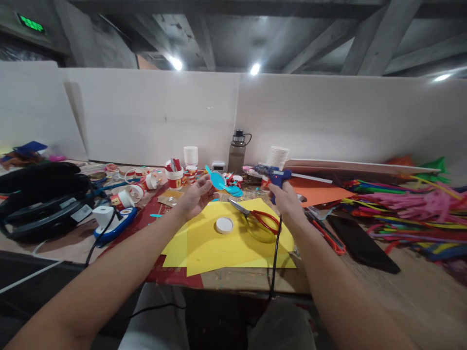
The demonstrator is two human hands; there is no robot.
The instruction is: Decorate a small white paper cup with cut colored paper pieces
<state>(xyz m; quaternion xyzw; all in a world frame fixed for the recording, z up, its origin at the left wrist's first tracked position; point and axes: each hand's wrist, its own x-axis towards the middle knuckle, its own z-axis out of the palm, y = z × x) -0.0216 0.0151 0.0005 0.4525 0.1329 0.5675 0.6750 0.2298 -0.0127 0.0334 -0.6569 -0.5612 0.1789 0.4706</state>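
Pinched in the fingers of my left hand point(199, 197) is a blue paper disc point(218, 181) with a narrow strip sticking out at both sides. My right hand point(286, 199) grips a blue hot glue gun point(278, 178), its nozzle pointing left and a white glue stick point(312, 178) jutting out behind. A black cord hangs from the gun's handle. More blue paper discs point(233, 191) lie just beyond the left hand. Below both hands are yellow paper sheets point(219, 253), bearing a round white lid point(224, 225) and red-handled scissors point(255, 216).
At the back stand a dark water bottle point(237, 153) and stacks of white paper cups point(279, 157). A power strip point(116, 226) and a black bag-like item point(44, 204) sit left. On the right are a phone point(363, 243), orange paper point(321, 192) and colourful pipe cleaners point(416, 204).
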